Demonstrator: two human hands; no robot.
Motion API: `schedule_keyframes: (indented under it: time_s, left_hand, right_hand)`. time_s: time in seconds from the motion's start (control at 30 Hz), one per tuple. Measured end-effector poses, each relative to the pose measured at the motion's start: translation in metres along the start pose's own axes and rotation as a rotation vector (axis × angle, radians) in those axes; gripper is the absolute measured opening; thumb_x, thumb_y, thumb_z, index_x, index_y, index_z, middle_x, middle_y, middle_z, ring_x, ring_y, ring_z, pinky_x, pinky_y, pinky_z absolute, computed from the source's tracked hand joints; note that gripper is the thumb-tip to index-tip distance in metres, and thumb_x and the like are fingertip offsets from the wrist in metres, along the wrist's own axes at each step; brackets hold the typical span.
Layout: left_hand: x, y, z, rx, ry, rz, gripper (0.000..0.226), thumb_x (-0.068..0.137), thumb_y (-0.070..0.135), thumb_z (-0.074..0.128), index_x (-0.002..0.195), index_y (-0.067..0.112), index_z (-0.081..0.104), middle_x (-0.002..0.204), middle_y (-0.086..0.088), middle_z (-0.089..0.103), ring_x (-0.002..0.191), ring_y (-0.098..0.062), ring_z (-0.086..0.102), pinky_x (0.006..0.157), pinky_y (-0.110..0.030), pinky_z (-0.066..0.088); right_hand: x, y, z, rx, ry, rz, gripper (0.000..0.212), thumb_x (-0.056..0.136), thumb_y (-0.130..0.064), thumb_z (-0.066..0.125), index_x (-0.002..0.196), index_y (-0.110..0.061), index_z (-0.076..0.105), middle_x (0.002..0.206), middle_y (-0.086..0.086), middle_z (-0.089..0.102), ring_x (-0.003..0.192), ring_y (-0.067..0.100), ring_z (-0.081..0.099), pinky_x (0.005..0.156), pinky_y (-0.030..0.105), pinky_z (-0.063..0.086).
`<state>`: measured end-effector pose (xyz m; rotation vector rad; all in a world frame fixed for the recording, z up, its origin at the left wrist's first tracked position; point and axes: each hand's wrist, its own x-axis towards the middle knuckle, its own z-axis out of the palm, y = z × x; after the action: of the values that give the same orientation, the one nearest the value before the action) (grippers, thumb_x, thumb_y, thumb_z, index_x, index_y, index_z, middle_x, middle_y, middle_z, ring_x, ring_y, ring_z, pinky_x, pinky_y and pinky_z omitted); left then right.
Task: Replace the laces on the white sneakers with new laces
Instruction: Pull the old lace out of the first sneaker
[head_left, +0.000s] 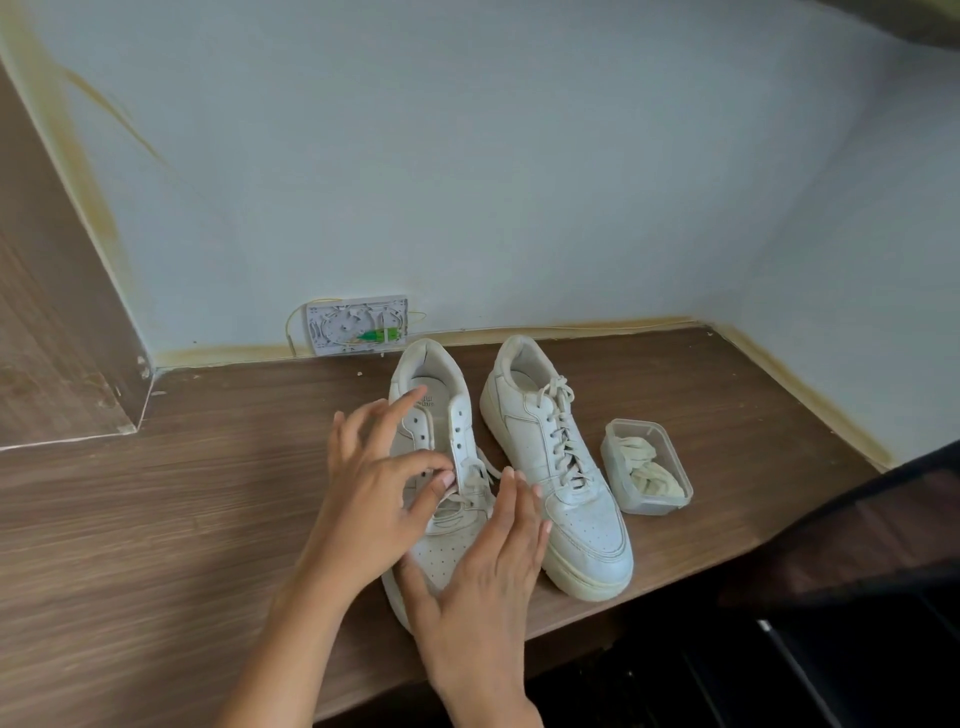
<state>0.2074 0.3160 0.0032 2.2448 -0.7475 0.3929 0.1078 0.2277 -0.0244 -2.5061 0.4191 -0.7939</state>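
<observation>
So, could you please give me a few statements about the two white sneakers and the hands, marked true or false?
1. The left white leather sneaker is laced to its top eyelets. False: only the lower eyelets hold lace.
2. The right white leather sneaker is fully laced. True.
3. The clear plastic tub is empty. False: it holds bundled cream laces.
4. The left hand pinches the lace. True.
5. The right hand holds scissors. False: flat on the toe.
</observation>
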Motion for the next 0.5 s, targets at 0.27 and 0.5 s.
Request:
schedule_keyframes:
  time_s: [0.27, 0.5]
  left_hand:
    - [-0.005, -0.012, -0.039, -0.342, -0.160, -0.173, 0.007, 0.061, 0.043, 0.072, 0.063, 0.036, 0.072, 0.142, 0.036, 0.037, 0.138, -0.001, 0.017, 0.112, -0.037, 0.015]
    - [-0.003, -0.008, -0.036, -0.071, 0.087, -0.081, 0.026, 0.075, 0.066, 0.057, 0.078, 0.047, 0.074, 0.138, 0.023, 0.050, 0.126, -0.011, 0.030, 0.109, -0.048, 0.025]
  right_hand:
    - [-0.001, -0.002, 0.001, 0.051, 0.011, 0.061, 0.112, 0.081, -0.076, 0.053, 0.156, -0.011, 0.002, 0.162, 0.004, 0.009, 0.152, 0.018, -0.005, 0.120, 0.038, -0.009]
    - [0.000, -0.003, 0.002, 0.043, 0.000, 0.064, 0.114, 0.081, -0.073, 0.057, 0.156, -0.014, -0.004, 0.162, 0.002, 0.003, 0.152, 0.019, -0.009, 0.119, 0.044, -0.008]
